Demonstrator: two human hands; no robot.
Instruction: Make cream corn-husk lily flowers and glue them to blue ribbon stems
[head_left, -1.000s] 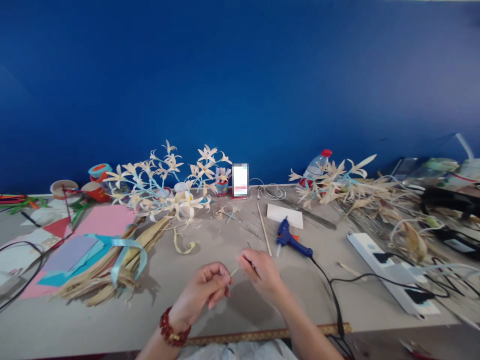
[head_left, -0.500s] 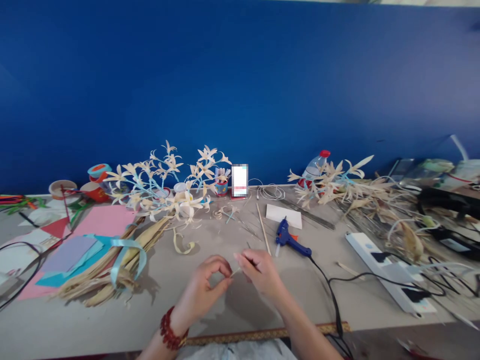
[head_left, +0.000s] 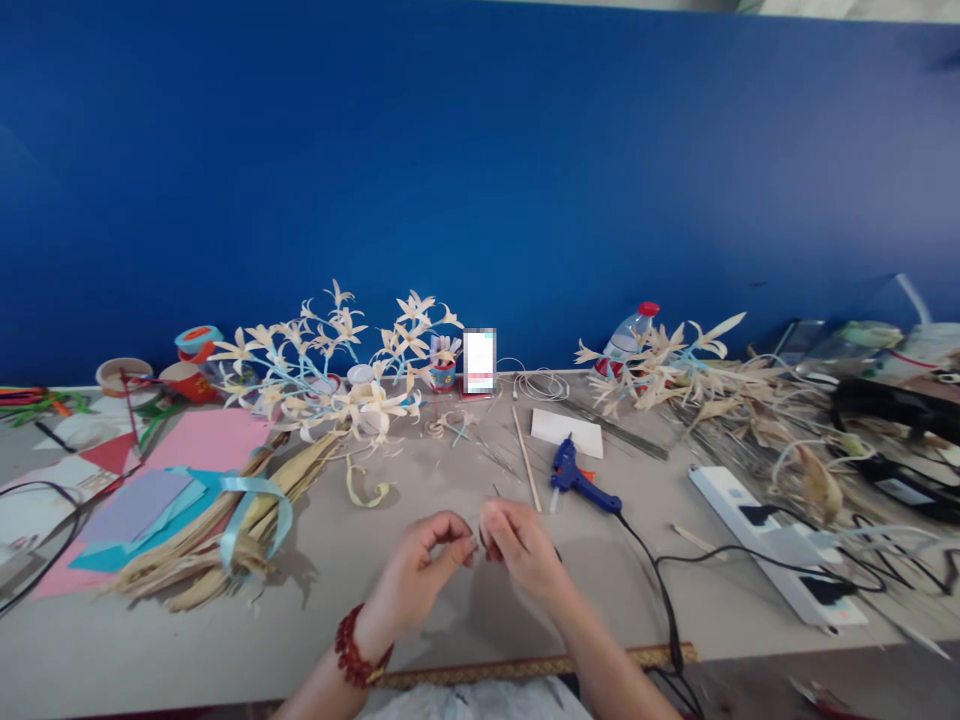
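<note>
My left hand (head_left: 424, 565), with a red bead bracelet on the wrist, is pinched, thumb and forefinger meeting next to my right hand. My right hand (head_left: 517, 545) is closed too, its fingertips touching the left ones. Between them is a thin pale strip, mostly hidden by the fingers. A thin dark wire sticks up behind my right hand. Both hands hover over the grey table (head_left: 337, 620) near its front edge. A blue glue gun (head_left: 581, 482) lies just right of my right hand.
Straw flowers on stems (head_left: 337, 375) and a bundle of husks tied with blue ribbon (head_left: 225, 525) lie left. Coloured paper (head_left: 202, 445) sits far left. A power strip (head_left: 772, 545), cables and more dried flowers (head_left: 675, 370) fill the right. A wooden stick (head_left: 526, 460) lies ahead.
My two hands have drawn together until the fingertips touch, and the pale strip that showed between them is now nearly covered.
</note>
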